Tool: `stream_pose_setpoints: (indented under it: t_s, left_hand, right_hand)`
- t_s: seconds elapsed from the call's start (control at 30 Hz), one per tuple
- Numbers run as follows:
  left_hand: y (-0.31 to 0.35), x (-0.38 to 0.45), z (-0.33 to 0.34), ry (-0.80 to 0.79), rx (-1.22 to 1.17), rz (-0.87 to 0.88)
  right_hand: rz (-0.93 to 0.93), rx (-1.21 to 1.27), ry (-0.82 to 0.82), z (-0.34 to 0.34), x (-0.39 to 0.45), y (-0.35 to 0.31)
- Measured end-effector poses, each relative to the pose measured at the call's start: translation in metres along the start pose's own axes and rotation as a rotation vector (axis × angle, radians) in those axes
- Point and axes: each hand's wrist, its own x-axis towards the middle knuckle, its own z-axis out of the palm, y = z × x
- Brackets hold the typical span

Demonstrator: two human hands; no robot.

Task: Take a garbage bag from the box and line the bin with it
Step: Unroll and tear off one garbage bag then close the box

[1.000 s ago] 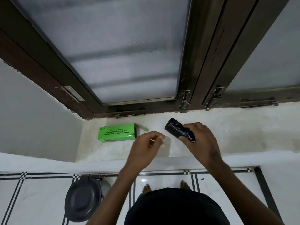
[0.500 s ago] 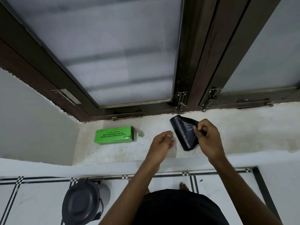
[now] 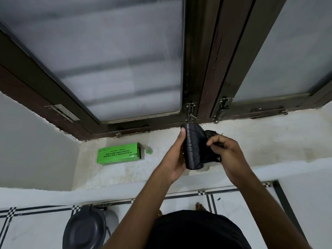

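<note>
Overhead, a frosted window [image 3: 115, 56] in a dark frame fills the upper field. Below it runs a pale sill [image 3: 269, 141], on which the green box [image 3: 119, 154] lies on its side, one end flap open. A dark lidded bin [image 3: 84, 229] stands on the tiled floor at lower left. Above the sill, both hands hold the black garbage bag [image 3: 195, 148] (still a compact roll): the left hand [image 3: 175, 159] cups its side, thumb pressed along the edge; the right hand [image 3: 228, 153] pinches a loose layer between its fingertips.
</note>
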Motion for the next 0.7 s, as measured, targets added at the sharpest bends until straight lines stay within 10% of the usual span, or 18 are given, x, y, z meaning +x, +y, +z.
stream_pose_setpoints:
  t_s: [0.7]
  left_hand:
    - [-0.012,-0.008,-0.018,-0.089,-0.276,0.032]
  right_hand:
    - [-0.047,-0.043,0.208,-0.088,0.015,-0.024]
